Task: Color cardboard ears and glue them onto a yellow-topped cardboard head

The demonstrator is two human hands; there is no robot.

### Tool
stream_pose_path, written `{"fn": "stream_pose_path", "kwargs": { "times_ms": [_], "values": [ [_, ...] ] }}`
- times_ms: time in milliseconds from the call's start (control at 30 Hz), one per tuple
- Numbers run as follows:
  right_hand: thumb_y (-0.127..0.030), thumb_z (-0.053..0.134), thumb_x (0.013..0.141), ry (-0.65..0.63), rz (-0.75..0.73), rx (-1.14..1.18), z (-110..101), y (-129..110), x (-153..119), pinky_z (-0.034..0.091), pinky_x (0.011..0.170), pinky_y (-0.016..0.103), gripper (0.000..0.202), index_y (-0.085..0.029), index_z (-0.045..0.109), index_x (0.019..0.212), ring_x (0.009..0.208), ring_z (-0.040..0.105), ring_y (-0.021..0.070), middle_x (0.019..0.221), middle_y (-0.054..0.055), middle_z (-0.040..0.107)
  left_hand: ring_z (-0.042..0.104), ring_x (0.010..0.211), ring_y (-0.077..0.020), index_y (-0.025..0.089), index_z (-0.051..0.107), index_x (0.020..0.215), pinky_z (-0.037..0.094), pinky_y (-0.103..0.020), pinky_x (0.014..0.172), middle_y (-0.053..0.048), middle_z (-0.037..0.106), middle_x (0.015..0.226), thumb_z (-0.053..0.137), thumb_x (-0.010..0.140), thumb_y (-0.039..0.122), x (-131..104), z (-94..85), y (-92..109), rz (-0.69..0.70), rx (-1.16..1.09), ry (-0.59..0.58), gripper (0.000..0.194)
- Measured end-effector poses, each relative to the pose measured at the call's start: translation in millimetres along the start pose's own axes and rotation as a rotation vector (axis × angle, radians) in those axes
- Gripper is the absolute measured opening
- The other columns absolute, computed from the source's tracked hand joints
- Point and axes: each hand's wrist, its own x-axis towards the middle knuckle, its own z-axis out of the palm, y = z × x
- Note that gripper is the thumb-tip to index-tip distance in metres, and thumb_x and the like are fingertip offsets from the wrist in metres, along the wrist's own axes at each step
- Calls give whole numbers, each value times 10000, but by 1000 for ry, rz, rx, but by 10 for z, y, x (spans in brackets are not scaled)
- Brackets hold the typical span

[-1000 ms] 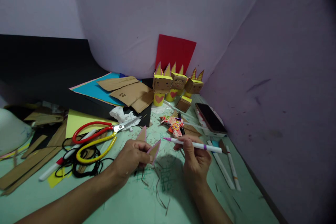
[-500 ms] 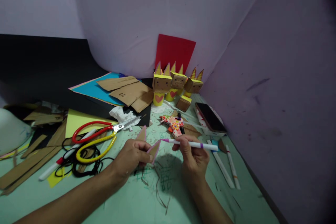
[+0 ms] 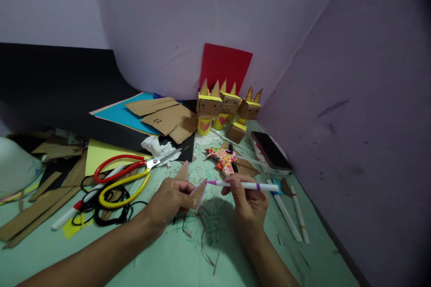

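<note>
My left hand [image 3: 171,199] pinches a small pointed cardboard piece [image 3: 199,193] edged in purple between thumb and fingers. Behind those fingers another purple-edged cardboard point [image 3: 182,171] sticks up; whether the two are joined is hidden. My right hand [image 3: 247,197] grips a white felt-tip marker [image 3: 248,185] with a purple tip and band. The tip is at the top point of the cardboard piece, touching or very near it. Beyond the hands stand box-headed cardboard figures [image 3: 209,106] with yellow bodies, hearts and pointed ears.
Red-and-yellow scissors [image 3: 124,195] lie left over black cord [image 3: 109,217]. Cardboard sheets [image 3: 168,119] and crumpled tissue [image 3: 158,147] are behind. A patterned cloth-like piece [image 3: 224,159] lies ahead, a phone [image 3: 271,149] and markers [image 3: 289,219] to the right. A red card [image 3: 225,65] leans on the back wall.
The marker's tip stays by the cardboard point with only a very slight shift. Both hands keep their hold, and the whole view has drifted a few pixels.
</note>
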Motion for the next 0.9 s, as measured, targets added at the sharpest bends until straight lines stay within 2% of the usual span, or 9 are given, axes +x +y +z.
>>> {"fn": "stream_pose_path", "kwargs": {
  "times_ms": [200,400,567,700,900],
  "values": [
    [-292,564,855,47,-15,48,-5,31,-7,459,498,252,183,-179,647,737,510,580,134,566,-9,609,358,463,-94,134,628,485,216,-245,492,22,476,426,620,428,199,11,1,3,11,-1,17,87],
    [-291,565,853,-10,-15,29,-9,7,-3,439,476,233,194,-175,643,718,485,560,120,531,-17,594,340,451,-88,134,636,502,211,-246,491,26,479,426,628,439,209,15,0,-4,0,-1,3,98],
    [-316,566,852,106,-26,25,2,-8,11,470,523,260,192,-172,647,755,523,577,132,559,-12,604,355,445,-93,137,622,488,215,-245,481,28,473,413,617,432,197,22,-5,-18,5,-18,12,83],
    [-315,556,859,61,-25,41,-2,-7,3,453,473,242,207,-172,640,734,480,564,124,535,-16,596,316,422,-79,137,618,492,185,-241,465,40,440,392,622,437,216,24,4,-19,9,-6,15,96],
    [-298,560,848,13,-54,8,41,-43,-37,457,515,269,186,-184,641,725,514,571,139,555,-4,607,294,423,-75,147,579,457,175,-249,466,44,415,389,664,467,277,6,38,10,29,42,23,156]
  ]
}}
